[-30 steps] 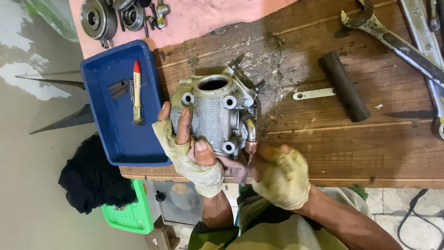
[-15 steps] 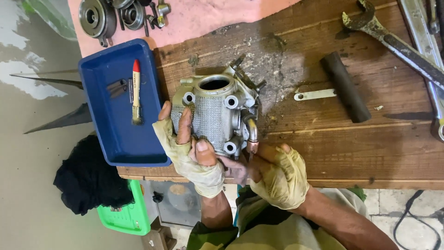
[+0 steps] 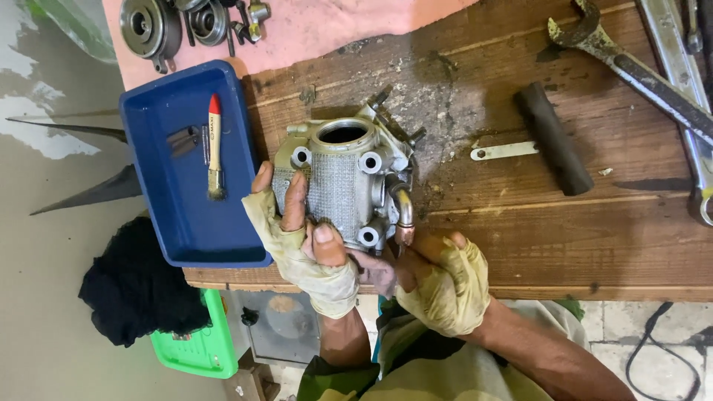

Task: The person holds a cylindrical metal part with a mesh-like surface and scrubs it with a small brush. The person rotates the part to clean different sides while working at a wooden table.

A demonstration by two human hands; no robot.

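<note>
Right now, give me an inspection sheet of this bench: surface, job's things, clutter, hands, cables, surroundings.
Surface: wooden bench, grimy, debris near centre; pink cloth at far edge.
Job's things: finned metal engine part lying on the bench.
Clutter: blue tray with brush; wrench; dark cylinder; flat metal strip; round metal parts.
Hands: left hand, gloved, gripping the engine part; right hand, gloved, at its near corner.
Cables: black cable on the floor.
Surroundings: green crate, black rag.
</note>
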